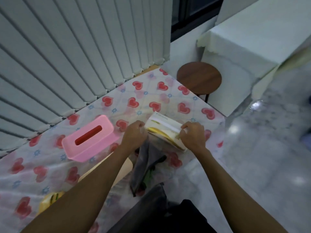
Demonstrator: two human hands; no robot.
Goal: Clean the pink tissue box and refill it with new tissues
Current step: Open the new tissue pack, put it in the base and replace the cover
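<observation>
Heart-printed cloth covers the desk [151, 91], and both hands work on a white tissue pack [164, 130] lying on it. Left hand [134, 135] has its grip curled tight, pinching the pack's near-left edge; right hand [193, 136] has its grip closed on the pack's right end. Pink tissue box [89, 137] sits left of the left grip, apart from it, slot up. Grey bag [146, 165] lies just below both grips
</observation>
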